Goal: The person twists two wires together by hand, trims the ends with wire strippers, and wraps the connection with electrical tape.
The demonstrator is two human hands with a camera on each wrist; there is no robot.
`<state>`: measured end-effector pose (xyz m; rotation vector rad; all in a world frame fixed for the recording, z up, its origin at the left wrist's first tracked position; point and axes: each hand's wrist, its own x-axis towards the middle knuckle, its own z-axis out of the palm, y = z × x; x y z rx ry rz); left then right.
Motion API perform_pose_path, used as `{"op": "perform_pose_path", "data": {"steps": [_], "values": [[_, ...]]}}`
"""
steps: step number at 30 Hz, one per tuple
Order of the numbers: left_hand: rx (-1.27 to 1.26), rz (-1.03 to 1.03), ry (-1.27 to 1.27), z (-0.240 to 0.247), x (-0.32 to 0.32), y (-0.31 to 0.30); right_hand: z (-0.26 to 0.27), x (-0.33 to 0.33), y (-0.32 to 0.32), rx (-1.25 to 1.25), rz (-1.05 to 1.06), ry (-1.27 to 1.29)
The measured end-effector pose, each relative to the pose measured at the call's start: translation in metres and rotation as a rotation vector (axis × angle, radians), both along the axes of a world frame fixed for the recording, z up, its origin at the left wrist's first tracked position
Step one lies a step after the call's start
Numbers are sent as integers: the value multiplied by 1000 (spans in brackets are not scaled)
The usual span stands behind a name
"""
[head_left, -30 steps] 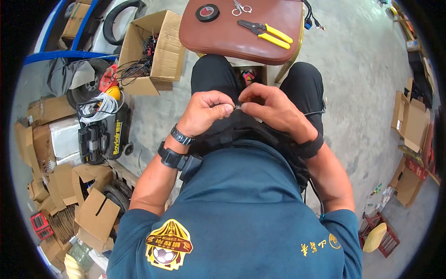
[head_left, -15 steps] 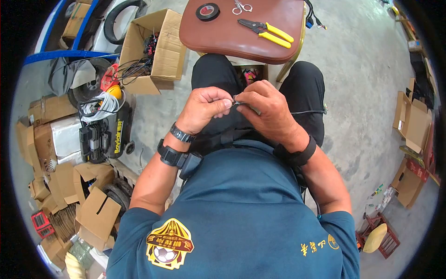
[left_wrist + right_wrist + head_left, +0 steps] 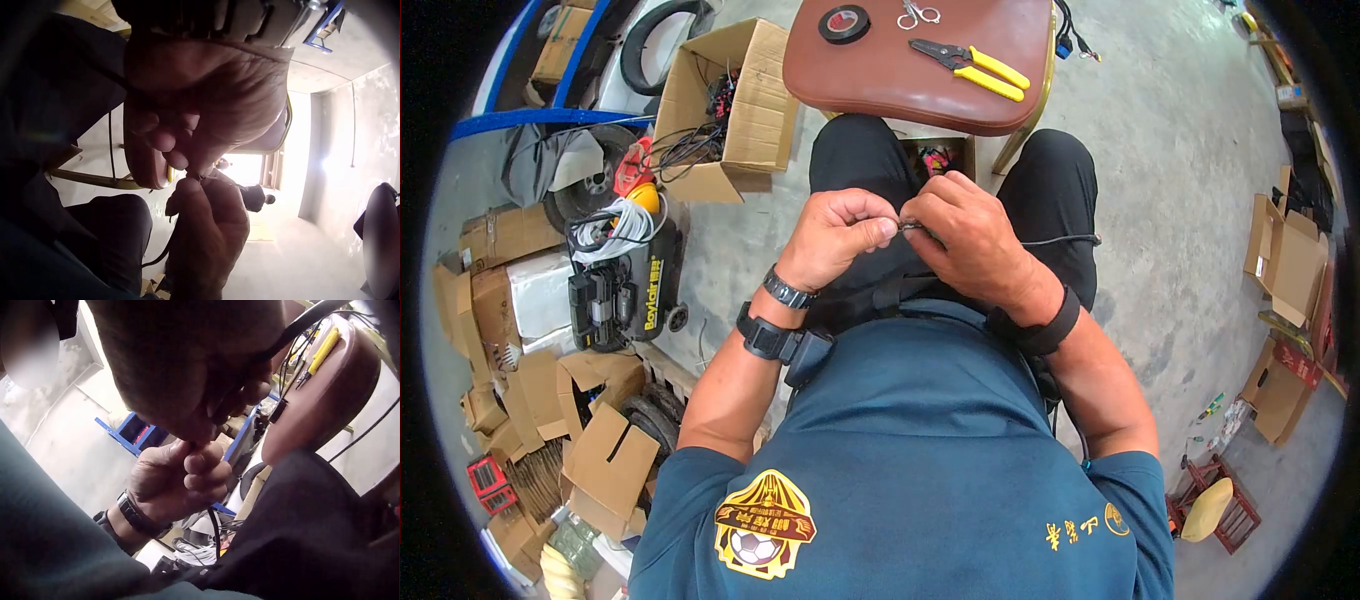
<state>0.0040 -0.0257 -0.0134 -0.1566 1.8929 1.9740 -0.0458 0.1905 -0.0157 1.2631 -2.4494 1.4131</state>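
Cable (image 3: 1060, 240) sits on your side of the brown seat (image 3: 890, 85), grip narrow: your right hand (image 3: 972, 238) holding it, left hand (image 3: 837, 235) pinching its end. Atop the seat: yellow-handled pliers (image 3: 958, 62), black tape roll (image 3: 855, 37), scissors (image 3: 916, 12).

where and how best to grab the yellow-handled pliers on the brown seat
Probably both yellow handles, from above on the person's right: they splay apart and point right and slightly toward the person, while the dark head points left across the seat.
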Motion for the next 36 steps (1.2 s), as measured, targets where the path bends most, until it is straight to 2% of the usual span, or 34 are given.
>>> {"op": "perform_pose_path", "data": {"steps": [10,13,19,28,31,36], "values": [[-77,-10,15,3,0,1,2,0,0,96,30,8],[-160,-17,72,6,1,2,2,-1,0,131,47,8],[-156,-23,132,0,2,2,8,-3,1,148,75,-7],[-264,-85,164,1,4,5,2,-3,2,174,106,-97],[-195,-38,88,-1,3,3,-2,-9,6,165,153,-216],[7,29,24,-8,-3,-9,9,-12,18,61,45,-338]]}}
